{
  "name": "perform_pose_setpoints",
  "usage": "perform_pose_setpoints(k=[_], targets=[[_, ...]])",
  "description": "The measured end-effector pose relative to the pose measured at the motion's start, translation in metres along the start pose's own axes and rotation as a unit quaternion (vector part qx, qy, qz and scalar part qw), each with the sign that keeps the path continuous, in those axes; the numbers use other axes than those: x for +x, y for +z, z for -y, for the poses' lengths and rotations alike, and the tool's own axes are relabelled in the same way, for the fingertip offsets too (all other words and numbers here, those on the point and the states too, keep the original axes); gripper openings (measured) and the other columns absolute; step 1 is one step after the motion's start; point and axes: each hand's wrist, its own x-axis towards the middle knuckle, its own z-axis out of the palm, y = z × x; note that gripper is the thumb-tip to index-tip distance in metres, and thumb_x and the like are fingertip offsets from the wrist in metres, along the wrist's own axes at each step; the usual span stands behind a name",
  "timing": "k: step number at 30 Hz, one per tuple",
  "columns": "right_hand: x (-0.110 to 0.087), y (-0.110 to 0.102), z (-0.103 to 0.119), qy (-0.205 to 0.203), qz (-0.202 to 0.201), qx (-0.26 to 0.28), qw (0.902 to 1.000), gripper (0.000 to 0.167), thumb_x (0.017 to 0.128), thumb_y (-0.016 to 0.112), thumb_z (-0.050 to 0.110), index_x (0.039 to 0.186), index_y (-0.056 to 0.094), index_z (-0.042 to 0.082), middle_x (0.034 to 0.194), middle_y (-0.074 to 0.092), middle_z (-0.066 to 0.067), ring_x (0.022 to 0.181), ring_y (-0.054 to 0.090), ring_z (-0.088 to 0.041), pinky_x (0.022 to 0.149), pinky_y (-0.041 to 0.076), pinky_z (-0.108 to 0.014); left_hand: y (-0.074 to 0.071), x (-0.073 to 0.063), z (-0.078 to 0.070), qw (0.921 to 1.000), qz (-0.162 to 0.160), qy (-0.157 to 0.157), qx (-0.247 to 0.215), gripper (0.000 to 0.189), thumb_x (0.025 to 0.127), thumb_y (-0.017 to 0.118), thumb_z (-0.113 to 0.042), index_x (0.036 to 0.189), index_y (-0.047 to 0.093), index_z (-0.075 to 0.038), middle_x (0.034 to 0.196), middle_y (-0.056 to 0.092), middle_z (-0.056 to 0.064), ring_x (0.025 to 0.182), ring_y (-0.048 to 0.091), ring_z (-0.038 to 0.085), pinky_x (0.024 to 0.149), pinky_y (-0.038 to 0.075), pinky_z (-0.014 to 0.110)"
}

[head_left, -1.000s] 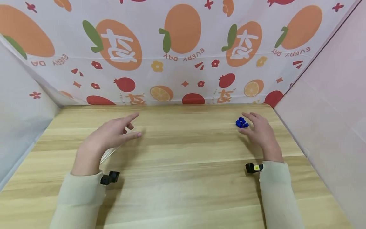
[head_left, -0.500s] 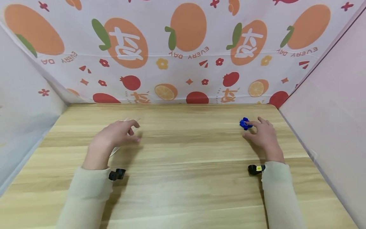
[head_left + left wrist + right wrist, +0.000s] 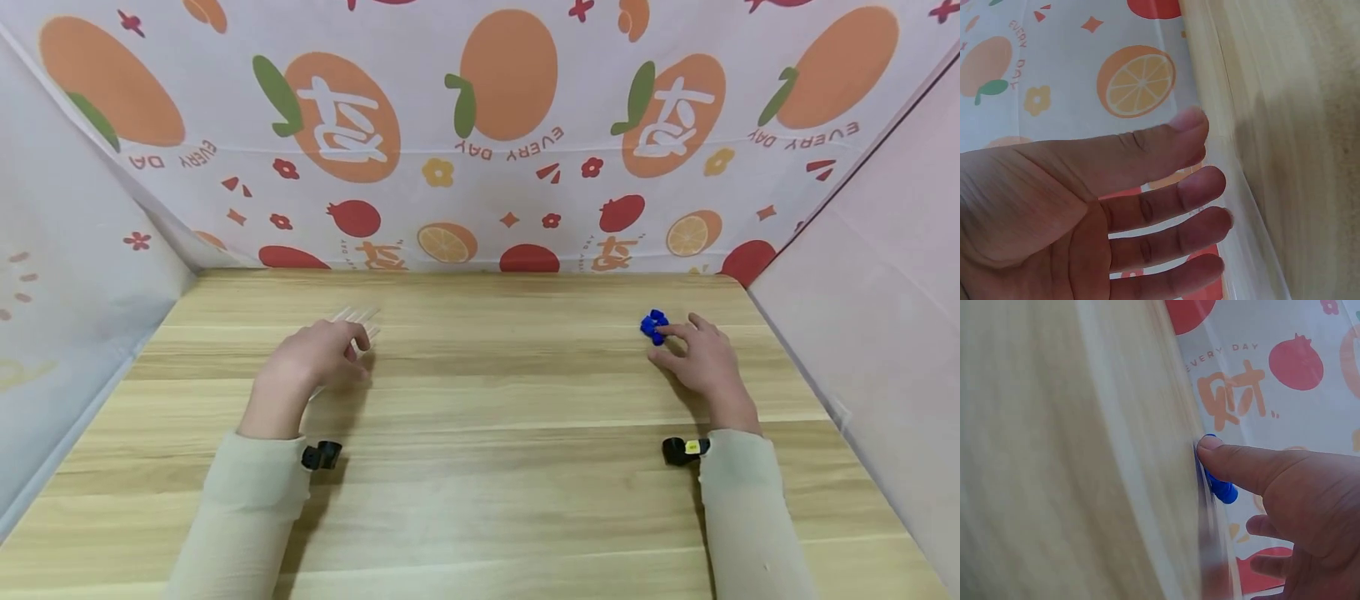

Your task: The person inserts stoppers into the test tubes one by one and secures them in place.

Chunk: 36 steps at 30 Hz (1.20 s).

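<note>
Several thin clear sticks [image 3: 362, 315] lie on the table at the left, partly hidden under my left hand [image 3: 311, 358]. That hand hovers over them with its fingers bent downward; in the left wrist view the thumb and fingers of the left hand [image 3: 1079, 200] are apart, with nothing between them. At the far right is a small cluster of blue pieces [image 3: 651, 323]. My right hand [image 3: 705, 358] reaches in from their right, its index fingertip overlapping the cluster and its thumb spread away. In the right wrist view the thumb partly covers a rounded blue piece [image 3: 1225, 490].
The wooden table [image 3: 480, 467] ends at a fruit-print cloth [image 3: 480, 208] at the back. White sheets stand along the left [image 3: 82, 333] and right [image 3: 877, 317] sides. A black wrist camera sits at each sleeve cuff.
The whole head view has shifted. My left fingers have bent downward over the clear sticks. My right index finger has come down onto the blue cluster from beside it.
</note>
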Motion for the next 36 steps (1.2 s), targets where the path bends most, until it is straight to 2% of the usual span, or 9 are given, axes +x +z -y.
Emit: perform_pose_setpoints(k=[8, 17, 20, 28, 36], targets=[[-0.001, 0.001, 0.001, -0.009, -0.003, -0.005, 0.9999, 0.049, 0.093, 0.07, 0.035, 0.131, 0.064, 0.006, 0.155, 0.027, -0.035, 0.139, 0.024, -0.06, 0.109, 0.022, -0.074, 0.0, -0.002, 0.004, 0.9991, -0.018, -0.028, 0.025, 0.029, 0.083, 0.078, -0.018, 0.108, 0.069, -0.005, 0.101, 0.067, 0.014, 0.083, 0.059, 0.031, 0.069, 0.049, 0.045], [-0.003, -0.001, 0.001, -0.009, -0.002, 0.004, 0.9999, 0.044, 0.093, 0.07, 0.035, 0.126, 0.067, 0.006, 0.155, 0.027, -0.035, 0.139, 0.024, -0.06, 0.11, 0.022, -0.073, 0.002, -0.003, 0.003, 0.9984, -0.025, -0.041, 0.029, 0.021, 0.084, 0.075, -0.016, 0.101, 0.071, -0.005, 0.1, 0.068, 0.017, 0.079, 0.058, 0.032, 0.067, 0.048, 0.047], [-0.002, 0.001, 0.001, -0.017, 0.0, 0.006, 0.9998, 0.039, 0.093, 0.07, 0.034, 0.122, 0.069, 0.007, 0.155, 0.028, -0.034, 0.139, 0.024, -0.059, 0.111, 0.022, -0.073, 0.004, -0.006, 0.005, 0.9984, -0.025, -0.04, 0.031, 0.021, 0.083, 0.076, -0.015, 0.1, 0.072, -0.005, 0.099, 0.068, 0.017, 0.079, 0.059, 0.032, 0.067, 0.048, 0.048], [0.0, 0.002, -0.002, -0.013, -0.013, 0.024, 0.9995, 0.033, 0.093, 0.071, 0.033, 0.114, 0.073, 0.007, 0.155, 0.03, -0.033, 0.141, 0.024, -0.057, 0.112, 0.021, -0.072, 0.011, -0.002, 0.006, 0.9981, -0.037, -0.029, 0.041, 0.016, 0.079, 0.077, -0.011, 0.094, 0.072, -0.007, 0.09, 0.067, 0.015, 0.075, 0.058, 0.031, 0.062, 0.047, 0.045], [0.003, 0.006, -0.006, -0.012, -0.015, 0.022, 0.9996, 0.03, 0.093, 0.071, 0.032, 0.112, 0.074, 0.008, 0.155, 0.03, -0.032, 0.14, 0.025, -0.058, 0.112, 0.023, -0.072, 0.019, 0.002, 0.0, 0.9983, -0.023, -0.032, 0.042, 0.012, 0.082, 0.076, -0.008, 0.092, 0.07, -0.007, 0.086, 0.066, 0.011, 0.073, 0.056, 0.03, 0.063, 0.046, 0.043]])
